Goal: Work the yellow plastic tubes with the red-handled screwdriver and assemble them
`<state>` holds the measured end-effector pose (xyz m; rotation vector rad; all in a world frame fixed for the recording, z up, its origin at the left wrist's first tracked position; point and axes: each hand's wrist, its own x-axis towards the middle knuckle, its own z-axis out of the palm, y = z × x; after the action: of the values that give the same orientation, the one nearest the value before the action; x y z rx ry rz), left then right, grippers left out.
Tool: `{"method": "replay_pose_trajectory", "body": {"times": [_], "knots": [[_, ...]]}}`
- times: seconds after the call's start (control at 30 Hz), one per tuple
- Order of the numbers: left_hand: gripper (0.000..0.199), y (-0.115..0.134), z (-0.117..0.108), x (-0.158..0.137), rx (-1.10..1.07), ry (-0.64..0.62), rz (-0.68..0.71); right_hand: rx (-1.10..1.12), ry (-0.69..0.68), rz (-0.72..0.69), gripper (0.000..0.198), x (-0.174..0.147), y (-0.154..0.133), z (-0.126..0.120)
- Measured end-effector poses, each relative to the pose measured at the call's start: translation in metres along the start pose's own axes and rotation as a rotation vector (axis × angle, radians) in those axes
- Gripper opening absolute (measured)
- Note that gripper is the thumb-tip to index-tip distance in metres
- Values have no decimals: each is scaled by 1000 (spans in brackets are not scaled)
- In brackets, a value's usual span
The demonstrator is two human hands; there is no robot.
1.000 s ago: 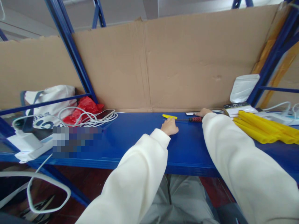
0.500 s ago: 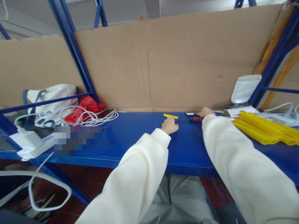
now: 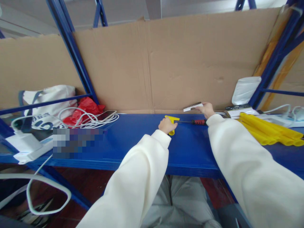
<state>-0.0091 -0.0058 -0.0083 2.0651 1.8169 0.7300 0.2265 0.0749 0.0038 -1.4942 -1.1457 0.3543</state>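
My left hand point(image 3: 166, 125) is closed round a yellow T-shaped tool point(image 3: 173, 131), low over the blue shelf point(image 3: 142, 142). The crosspiece of the tool shows past my fingers, and part of its stem pokes out below. My right hand point(image 3: 207, 110) pinches one end of a thin, flat white-and-black piece point(image 3: 190, 108), raised off the shelf near the cardboard; I cannot make out its kind. Between and just below my hands lies a screwdriver point(image 3: 199, 122) with a red-and-black handle, its shaft pointing left towards the yellow tool.
Yellow tubes point(image 3: 268, 128) lie at the right, by a black-and-white box point(image 3: 241, 110) and a white pouch point(image 3: 246, 90). A cardboard wall point(image 3: 190, 60) closes off the back. On the left are white cables point(image 3: 111, 118), a red plastic bag point(image 3: 86, 105) and a power strip point(image 3: 28, 153).
My left hand has taken hold of the yellow tool and turned it, so its stem now shows. My right hand has lifted the flat white-and-black piece off the shelf.
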Motion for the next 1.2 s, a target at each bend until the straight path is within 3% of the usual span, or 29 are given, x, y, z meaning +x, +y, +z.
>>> {"method": "replay_pose_trajectory", "body": {"times": [0.1,0.33,0.53,0.73,0.9,1.07,1.2], "knots": [[51,-1,-2,1,71,-36,-1,134,-5,73,18,-22,-19,-1],[37,-8,5,8,45,-24,2,155,-99,31,24,-59,-40,-12],[7,-15,12,18,-214,55,-39,172,-143,73,22,-78,-43,-14],[29,-17,13,28,-448,69,-105,241,-164,89,23,-82,-43,-15],[21,-18,15,37,-595,36,-165,308,-215,85,23,-83,-43,-16],[14,-22,14,44,-806,189,-179,355,-277,121,20,-86,-43,-17],[14,-17,5,40,-951,230,-245,380,-336,146,20,-89,-43,-18]]}}
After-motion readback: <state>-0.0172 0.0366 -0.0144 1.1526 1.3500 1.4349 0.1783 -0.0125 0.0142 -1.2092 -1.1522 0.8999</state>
